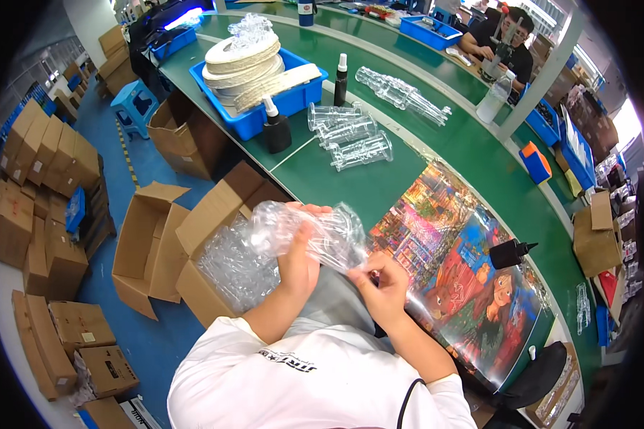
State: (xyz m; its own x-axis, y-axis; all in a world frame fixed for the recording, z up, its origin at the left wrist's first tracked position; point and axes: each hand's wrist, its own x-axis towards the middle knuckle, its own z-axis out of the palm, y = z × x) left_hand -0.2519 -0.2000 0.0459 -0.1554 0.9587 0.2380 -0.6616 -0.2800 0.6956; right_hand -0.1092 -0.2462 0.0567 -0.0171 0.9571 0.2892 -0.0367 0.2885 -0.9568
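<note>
In front of my body a clear plastic bag (333, 230) bulges with see-through tubular pieces, whose exact kind I cannot make out. My left hand (300, 263) wraps round its middle, the thumb in front and the fingertips showing behind. At the bag's right end, the thumb and fingers of my right hand (383, 287) pinch its edge. Below and to the left, an open cardboard box (200, 289) holds many similar clear pieces (240, 257). Beyond the bag, several clear plastic tubes (361, 151) lie on the green table (297, 171).
A blue bin (247, 129) holds stacked cream-coloured rolls (243, 68). Dark bottles (275, 127) stand nearby. A colourful printed sheet (458, 264) covers the table at right, under a black dropper bottle (509, 252). Another person (504, 46) sits across. Cardboard boxes (46, 154) line the left floor.
</note>
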